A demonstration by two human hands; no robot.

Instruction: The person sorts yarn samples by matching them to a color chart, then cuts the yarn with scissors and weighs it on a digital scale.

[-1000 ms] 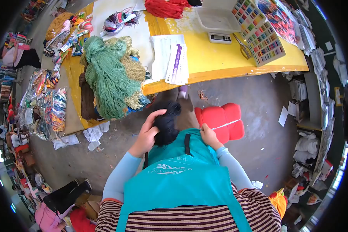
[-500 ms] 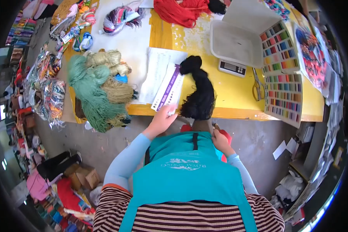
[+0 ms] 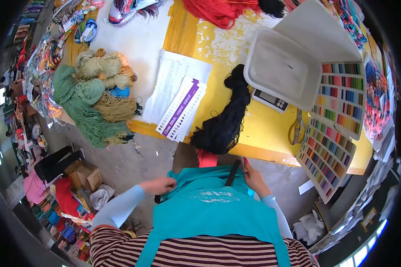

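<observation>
Beside the left edge of the teal apron (image 3: 200, 209), my left hand (image 3: 164, 185) is curled closed; its fingertips meet the fabric and what they hold, if anything, is hidden. My right hand (image 3: 255, 180) is closed at the apron's other side, close to a strip of red cloth (image 3: 206, 158) and a brown surface at my lap; its grip is partly covered. On the table ahead lies a hank of black yarn (image 3: 223, 129), its loose end hanging over the front edge. Left of it are printed sheets (image 3: 176, 73) and a purple-striped shade card (image 3: 182, 107).
Green and beige yarn hanks (image 3: 87, 100) lie at the table's left. A white plastic tub (image 3: 280, 66) sits on a digital scale (image 3: 269, 100), with scissors (image 3: 297, 129) and an opened thread colour chart (image 3: 329, 151) to its right. Red yarn (image 3: 218, 11) lies at the back.
My left hand has left the shade card and come back to the apron's left side. My right hand stays low by the apron. The view has shifted and turned somewhat.
</observation>
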